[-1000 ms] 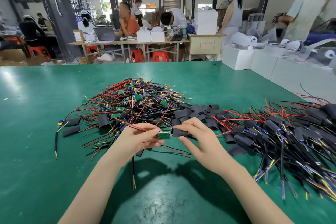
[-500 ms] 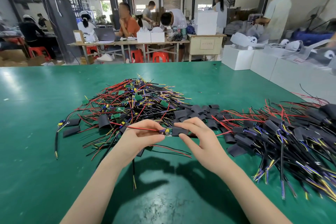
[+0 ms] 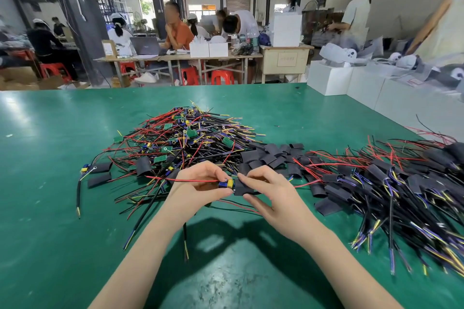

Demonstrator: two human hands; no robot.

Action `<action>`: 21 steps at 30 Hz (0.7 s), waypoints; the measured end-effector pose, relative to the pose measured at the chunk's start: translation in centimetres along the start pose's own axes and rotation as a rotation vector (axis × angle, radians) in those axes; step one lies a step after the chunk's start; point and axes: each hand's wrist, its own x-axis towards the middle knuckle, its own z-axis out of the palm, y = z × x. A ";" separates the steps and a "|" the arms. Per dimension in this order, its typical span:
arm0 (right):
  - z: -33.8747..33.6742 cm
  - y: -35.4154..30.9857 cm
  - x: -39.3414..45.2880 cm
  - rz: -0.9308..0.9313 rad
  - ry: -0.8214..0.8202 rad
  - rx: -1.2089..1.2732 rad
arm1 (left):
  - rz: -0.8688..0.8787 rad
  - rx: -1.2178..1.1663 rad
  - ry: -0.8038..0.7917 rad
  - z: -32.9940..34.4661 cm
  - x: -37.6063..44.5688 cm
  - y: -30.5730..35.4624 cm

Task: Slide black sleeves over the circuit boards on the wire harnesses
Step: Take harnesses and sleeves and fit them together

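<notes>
My left hand (image 3: 200, 184) pinches the end of a small circuit board (image 3: 226, 183), where a blue and yellow part shows, with red and black wires trailing left. My right hand (image 3: 270, 192) pinches a black sleeve (image 3: 243, 188) that covers most of that board. Behind the hands lies a pile of bare harnesses (image 3: 185, 143) with green boards. A heap of loose black sleeves (image 3: 271, 155) sits just behind my right hand. To the right spreads a pile of sleeved harnesses (image 3: 391, 183).
The green table (image 3: 50, 195) carries two loose sleeves (image 3: 100, 173) at the left of the pile. White boxes (image 3: 351, 80) stand along the far right edge. People work at tables (image 3: 175, 57) beyond the far edge.
The black sleeve has slid left over the green board, which showed fully a second ago. Only the blue and yellow end shows now. Both hands have come closer together.
</notes>
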 end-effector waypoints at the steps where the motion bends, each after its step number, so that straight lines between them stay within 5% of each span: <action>1: 0.0 0.0 0.0 -0.001 0.000 0.021 | 0.001 0.003 0.003 -0.1 0.0 0.0; 9: -0.1 0.1 0.0 0.011 0.005 0.107 | 0.006 -0.011 0.029 0.2 -0.1 -0.3; 21: 0.0 -0.3 0.0 -0.011 -0.019 -0.128 | -0.007 -0.012 0.014 0.6 -0.1 -0.5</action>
